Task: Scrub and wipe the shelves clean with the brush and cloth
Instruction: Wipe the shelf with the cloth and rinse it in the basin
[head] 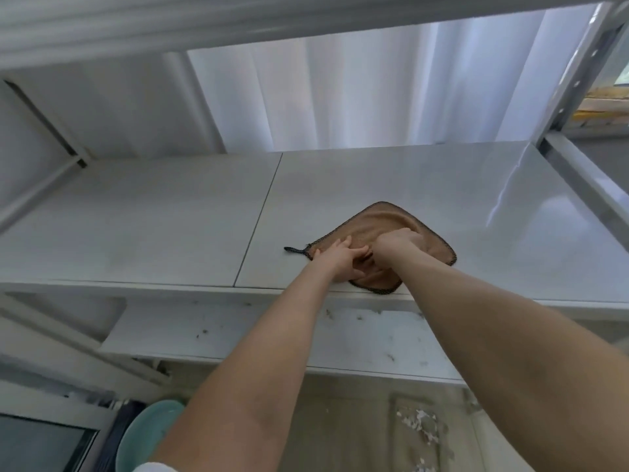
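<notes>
Brown cloth [377, 218], edged in dark stitching with a small loop at its 9 o'clock corner, lies flat on the upper shelf [170, 216], near the front edge and just right of the seam between the two white panels; both hands are on it. The left grip [335, 257] rests on the cloth's 8 o'clock part, fingers stretched out and pressing down; the right grip [396, 241] sits near the cloth's centre, fingers curled in, and the fabric puckers toward it, so it appears to bunch the cloth; the two hands lie just beside each other. The upper shelf looks mostly clean, with a bright sheen toward 3 o'clock, so wiping here seems well advanced; the lower shelf [238, 332], at 6 o'clock beneath the arms, carries dark specks and smears and looks untouched, so much of the task is probably left; no brush is in view; a teal basin [149, 427] shows at 7 o'clock.
</notes>
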A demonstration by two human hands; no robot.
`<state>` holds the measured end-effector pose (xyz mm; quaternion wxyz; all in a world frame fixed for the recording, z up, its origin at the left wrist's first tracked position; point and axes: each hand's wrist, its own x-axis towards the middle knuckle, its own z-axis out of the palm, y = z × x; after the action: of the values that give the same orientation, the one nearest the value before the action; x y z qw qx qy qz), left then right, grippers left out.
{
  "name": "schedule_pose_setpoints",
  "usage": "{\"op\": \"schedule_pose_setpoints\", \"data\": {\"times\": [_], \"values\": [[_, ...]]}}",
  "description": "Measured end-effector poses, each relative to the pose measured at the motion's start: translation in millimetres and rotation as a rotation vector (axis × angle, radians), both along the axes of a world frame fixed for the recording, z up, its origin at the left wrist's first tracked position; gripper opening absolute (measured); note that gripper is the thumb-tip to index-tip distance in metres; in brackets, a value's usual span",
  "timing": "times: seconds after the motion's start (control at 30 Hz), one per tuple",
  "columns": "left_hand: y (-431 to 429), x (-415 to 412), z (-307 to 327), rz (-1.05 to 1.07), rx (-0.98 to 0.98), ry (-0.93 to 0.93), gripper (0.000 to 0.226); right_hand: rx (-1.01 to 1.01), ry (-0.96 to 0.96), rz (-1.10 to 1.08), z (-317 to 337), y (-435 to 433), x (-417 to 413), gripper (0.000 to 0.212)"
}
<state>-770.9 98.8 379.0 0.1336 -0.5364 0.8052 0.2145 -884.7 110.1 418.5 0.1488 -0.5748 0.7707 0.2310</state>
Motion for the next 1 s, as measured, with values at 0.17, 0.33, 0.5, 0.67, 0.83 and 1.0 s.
{"op": "schedule_pose_setpoints", "data": {"times": [0.17,0.33,0.5,0.67,0.83,1.0], "values": [[14,76,2,0.099,0.003,-0.015,0.073,-0.013,-0.067,0.081,-4,10,68,0.053],[25,134,0,0.172,-0.008,-0.05,0.085,-0.053,-0.145,0.153,-10,22,125,0.059],[31,138,3,0.171,-0.11,-0.061,0.08,-0.11,-0.255,0.172,-11,33,137,0.069],[42,114,8,0.188,-0.143,0.049,0.054,-0.186,-0.279,0.19,-9,37,115,0.05],[58,62,18,0.154,-0.147,0.035,0.042,-0.143,-0.23,0.16,-5,49,67,0.03],[74,-21,38,0.116,-0.078,0.094,0.035,-0.069,-0.188,0.038,-17,52,41,0.059]]}}
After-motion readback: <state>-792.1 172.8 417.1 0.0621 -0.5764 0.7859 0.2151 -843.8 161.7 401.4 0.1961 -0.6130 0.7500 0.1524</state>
